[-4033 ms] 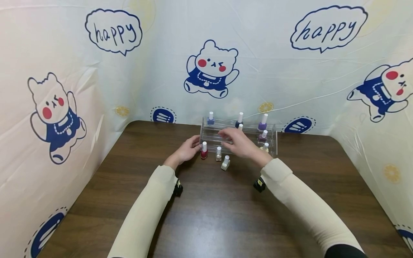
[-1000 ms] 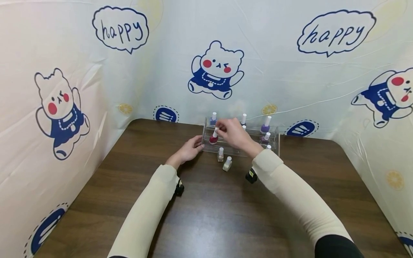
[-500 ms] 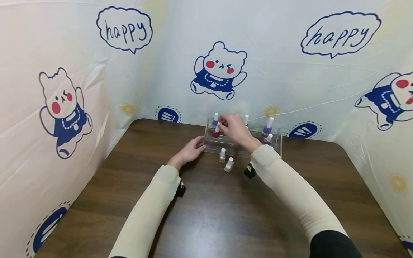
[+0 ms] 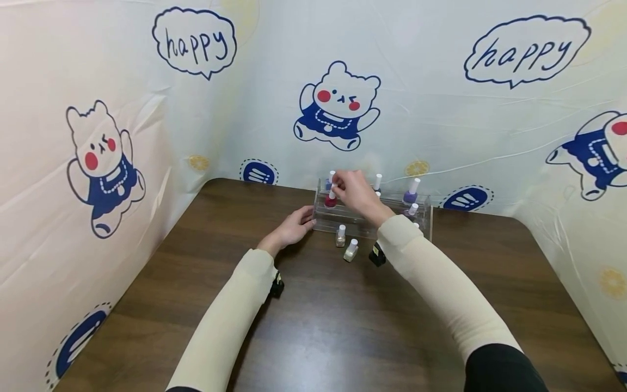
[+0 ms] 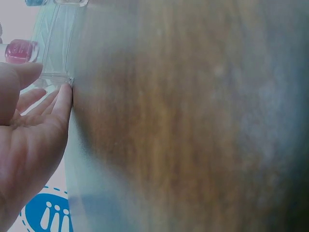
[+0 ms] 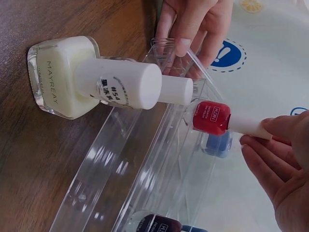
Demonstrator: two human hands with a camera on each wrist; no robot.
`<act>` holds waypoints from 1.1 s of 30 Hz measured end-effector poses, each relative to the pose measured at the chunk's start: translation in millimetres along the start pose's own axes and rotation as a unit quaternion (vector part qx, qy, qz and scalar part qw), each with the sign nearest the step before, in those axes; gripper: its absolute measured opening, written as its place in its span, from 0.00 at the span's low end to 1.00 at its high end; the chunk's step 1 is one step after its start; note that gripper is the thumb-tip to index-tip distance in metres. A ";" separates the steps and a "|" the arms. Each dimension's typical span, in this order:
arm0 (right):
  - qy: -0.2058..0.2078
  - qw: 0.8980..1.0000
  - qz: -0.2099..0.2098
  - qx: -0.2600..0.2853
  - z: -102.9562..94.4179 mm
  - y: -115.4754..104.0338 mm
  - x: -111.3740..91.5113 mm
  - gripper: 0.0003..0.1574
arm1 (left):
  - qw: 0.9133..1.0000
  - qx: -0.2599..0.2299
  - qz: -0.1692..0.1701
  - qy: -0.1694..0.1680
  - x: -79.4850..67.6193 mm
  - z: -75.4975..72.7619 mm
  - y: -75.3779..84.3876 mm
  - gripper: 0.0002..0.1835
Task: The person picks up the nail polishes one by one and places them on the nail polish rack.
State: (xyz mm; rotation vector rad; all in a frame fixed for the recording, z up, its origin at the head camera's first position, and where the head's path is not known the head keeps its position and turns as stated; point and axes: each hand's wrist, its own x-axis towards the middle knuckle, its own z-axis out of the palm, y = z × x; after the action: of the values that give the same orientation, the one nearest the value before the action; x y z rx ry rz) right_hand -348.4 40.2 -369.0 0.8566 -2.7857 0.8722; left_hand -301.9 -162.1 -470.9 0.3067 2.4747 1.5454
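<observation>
My right hand (image 4: 356, 191) pinches the white cap of a red nail polish bottle (image 4: 330, 201) between thumb and fingers. In the right wrist view the red bottle (image 6: 211, 117) is at the left part of a clear tiered rack (image 6: 91, 166), in front of a blue bottle (image 6: 217, 143). Whether its base touches the tier, I cannot tell. My left hand (image 4: 292, 227) touches the rack's left end, fingers extended, as the left wrist view also shows. On the table before the rack stand a glittery nail polish bottle (image 4: 340, 237) and a pale yellow one (image 4: 350, 251).
Further right on the rack are a purple bottle (image 4: 410, 196), a dark bottle (image 6: 157, 223) and others partly hidden by the right arm. The brown wooden table (image 4: 313, 326) meets a printed cloth backdrop (image 4: 274, 109) behind the rack and at both sides.
Four seconds ago the red bottle stood on the table before the rack. The right hand has since lifted it by its cap to the rack's left part. The left hand stays at the rack's end.
</observation>
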 end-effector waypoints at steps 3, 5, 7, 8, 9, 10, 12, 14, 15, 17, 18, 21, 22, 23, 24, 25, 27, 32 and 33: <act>-0.005 1.000 0.009 -0.010 1.7 1.6 2.0 0.07 | 1.000 0.003 -0.001 -0.002 0.7 0.1 0.4 0.30; -0.010 1.000 0.015 -0.015 2.6 2.5 3.2 0.08 | 1.000 0.006 -0.002 -0.003 1.2 -0.1 0.5 0.30; -0.013 1.000 0.021 -0.018 3.1 3.1 4.3 0.09 | 1.000 0.007 -0.001 -0.004 1.9 -0.4 1.1 0.30; -0.014 0.999 0.022 -0.019 3.3 3.5 4.8 0.09 | 1.000 0.006 -0.001 -0.004 2.1 -0.5 1.6 0.30; -0.014 0.999 0.023 -0.019 3.7 3.8 5.3 0.10 | 1.000 0.005 -0.001 -0.004 2.4 -0.7 1.8 0.30; -0.013 0.999 0.022 -0.018 4.1 4.0 5.9 0.10 | 1.000 0.004 -0.002 -0.004 2.7 -0.9 2.0 0.30; -0.010 1.000 0.019 -0.019 4.7 3.9 6.7 0.10 | 1.000 0.003 -0.001 -0.003 3.1 -0.9 2.2 0.29; -0.005 1.000 0.015 -0.019 6.1 3.8 7.3 0.10 | 1.000 0.003 0.001 -0.003 3.1 -1.0 2.2 0.29; -0.002 1.000 0.012 -0.020 6.7 3.7 7.5 0.10 | 1.000 0.003 0.002 -0.003 3.0 -0.9 2.2 0.29; 0.003 1.000 0.008 -0.019 8.0 3.1 7.5 0.10 | 1.000 0.004 0.005 -0.003 3.0 -0.6 1.2 0.29; 0.005 1.000 0.008 -0.017 8.6 2.5 7.3 0.10 | 1.000 0.003 0.005 -0.003 2.9 -0.3 1.1 0.29; 0.007 1.000 0.009 -0.012 9.9 1.5 6.7 0.11 | 1.000 0.001 0.004 -0.004 2.8 0.3 -0.6 0.29; 0.006 1.000 0.012 -0.009 10.3 1.1 6.5 0.11 | 1.000 0.000 0.003 -0.004 2.7 0.4 -1.1 0.29; 0.005 1.000 0.015 -0.008 10.6 0.8 6.5 0.11 | 1.000 -0.001 0.003 -0.004 2.4 0.5 -0.9 0.30; 0.003 1.000 0.017 -0.009 10.7 0.7 6.4 0.11 | 1.000 -0.001 0.002 -0.003 2.1 0.6 -0.8 0.30; 0.001 1.000 0.021 -0.009 10.6 0.8 6.3 0.11 | 1.000 -0.001 0.001 -0.003 1.9 0.7 -0.8 0.30; -0.005 1.000 0.028 -0.007 10.3 1.1 5.9 0.13 | 1.000 0.000 0.000 -0.002 1.3 0.8 0.1 0.29; -0.020 0.999 0.044 -0.004 6.9 0.3 3.2 0.18 | 1.000 0.001 -0.003 0.000 0.6 0.2 1.1 0.29; -0.023 0.999 0.045 -0.003 5.8 -0.1 2.3 0.19 | 1.000 0.002 -0.004 -0.001 0.6 0.2 1.0 0.29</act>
State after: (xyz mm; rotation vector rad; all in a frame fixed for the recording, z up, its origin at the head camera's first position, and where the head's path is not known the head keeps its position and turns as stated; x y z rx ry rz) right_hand -349.8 35.8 -373.2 0.7638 -2.8850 0.8686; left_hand -302.4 -161.4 -470.1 0.2986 2.4750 1.5375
